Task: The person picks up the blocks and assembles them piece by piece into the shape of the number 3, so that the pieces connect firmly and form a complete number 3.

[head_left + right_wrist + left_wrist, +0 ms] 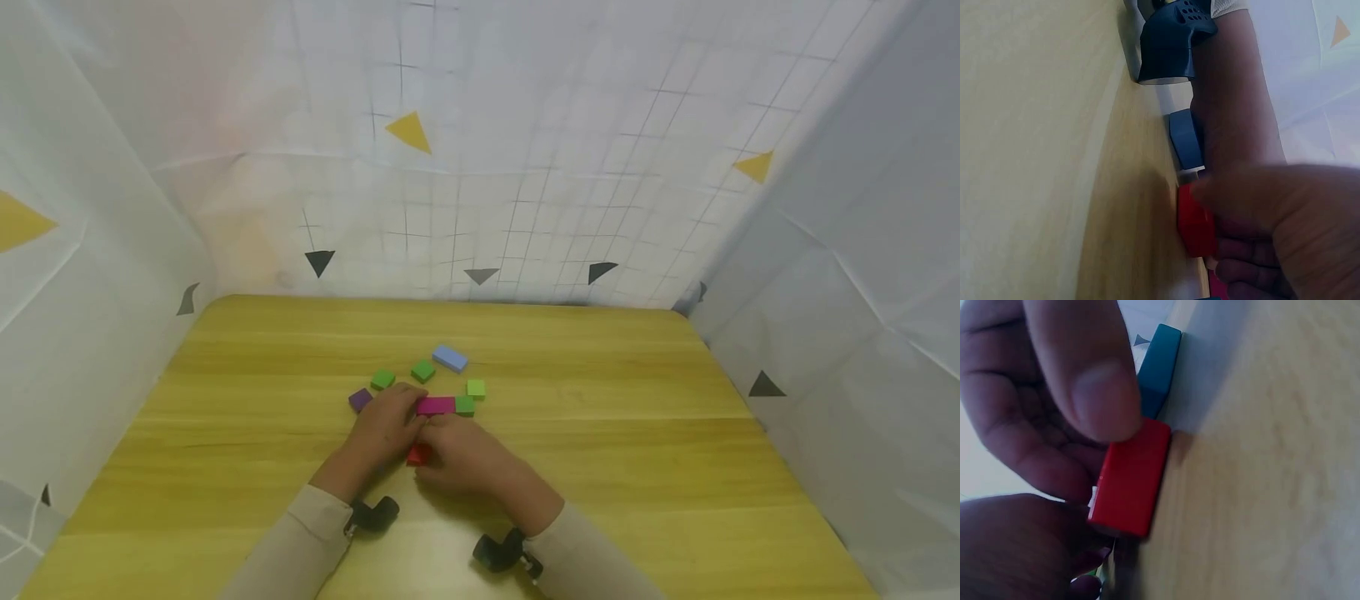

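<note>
Beside my right hand (468, 454) is a red block (417, 455). The right thumb (1216, 195) lies against that block in the right wrist view, with the fingers curled round it in the left wrist view. Just to the left, my left hand (382, 427) has its fingertips and thumb about the left end of a magenta block (438, 406). A green block (465, 407) touches the magenta block's right end. Fingers hide part of the red block and where it meets the magenta one.
Two green blocks (383, 380), a blue block (450, 358) and a lime block (476, 388) lie beyond the hands. A purple block (361, 400) sits left of the left hand. White patterned sheets (525, 167) surround the wooden table (637, 433).
</note>
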Available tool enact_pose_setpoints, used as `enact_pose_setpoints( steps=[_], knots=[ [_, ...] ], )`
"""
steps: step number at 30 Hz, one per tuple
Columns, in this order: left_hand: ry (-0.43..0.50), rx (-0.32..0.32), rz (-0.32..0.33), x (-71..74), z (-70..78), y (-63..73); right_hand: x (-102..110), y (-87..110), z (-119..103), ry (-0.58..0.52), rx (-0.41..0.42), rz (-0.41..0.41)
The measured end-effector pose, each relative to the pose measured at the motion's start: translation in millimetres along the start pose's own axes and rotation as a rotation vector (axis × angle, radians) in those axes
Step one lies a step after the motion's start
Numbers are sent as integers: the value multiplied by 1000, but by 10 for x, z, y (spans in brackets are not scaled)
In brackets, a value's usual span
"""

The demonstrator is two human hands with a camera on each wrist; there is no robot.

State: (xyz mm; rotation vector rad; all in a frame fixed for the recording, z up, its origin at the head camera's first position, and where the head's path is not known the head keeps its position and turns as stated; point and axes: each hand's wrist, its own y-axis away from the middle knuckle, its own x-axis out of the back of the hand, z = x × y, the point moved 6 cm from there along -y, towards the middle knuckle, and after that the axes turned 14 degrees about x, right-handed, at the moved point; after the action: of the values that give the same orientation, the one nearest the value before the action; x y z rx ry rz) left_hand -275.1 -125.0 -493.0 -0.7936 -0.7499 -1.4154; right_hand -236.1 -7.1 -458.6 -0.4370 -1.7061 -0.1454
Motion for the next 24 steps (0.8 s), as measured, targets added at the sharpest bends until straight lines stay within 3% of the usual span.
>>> enact_pose_setpoints(
  steps=[16, 24],
  knots=[
    [19, 3, 8, 13, 14, -3, -4, 23, 102, 74, -49, 16],
    [8, -5, 22, 3, 8, -4, 9, 41, 148, 57, -66, 28]
  ],
)
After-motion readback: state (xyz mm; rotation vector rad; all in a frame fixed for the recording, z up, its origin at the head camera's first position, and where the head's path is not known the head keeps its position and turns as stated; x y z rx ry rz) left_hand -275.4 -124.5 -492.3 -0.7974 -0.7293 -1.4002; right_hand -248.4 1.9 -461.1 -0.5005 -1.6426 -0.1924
